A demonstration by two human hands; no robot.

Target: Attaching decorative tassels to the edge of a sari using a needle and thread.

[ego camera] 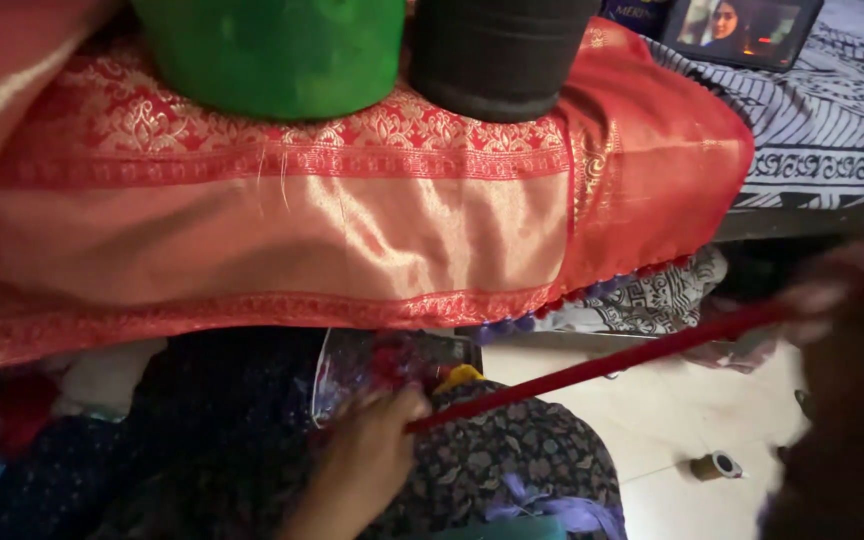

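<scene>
The left hand (367, 455) pinches 1 end of a taut red cord (592, 367); the blurred right hand (832, 290) grips the other, beside the bed edge (792, 225) draped with red-gold fabric (302, 230).

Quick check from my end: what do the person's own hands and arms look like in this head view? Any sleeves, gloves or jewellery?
The left hand and its forearm are bare: no glove, sleeve, ring or bangle shows. The right hand is a motion-blurred shape at the frame's right edge; what, if anything, it wears cannot be told.

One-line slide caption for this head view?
Left hand and blurred right hand stretch a red thread below a red-and-gold sari.
</scene>
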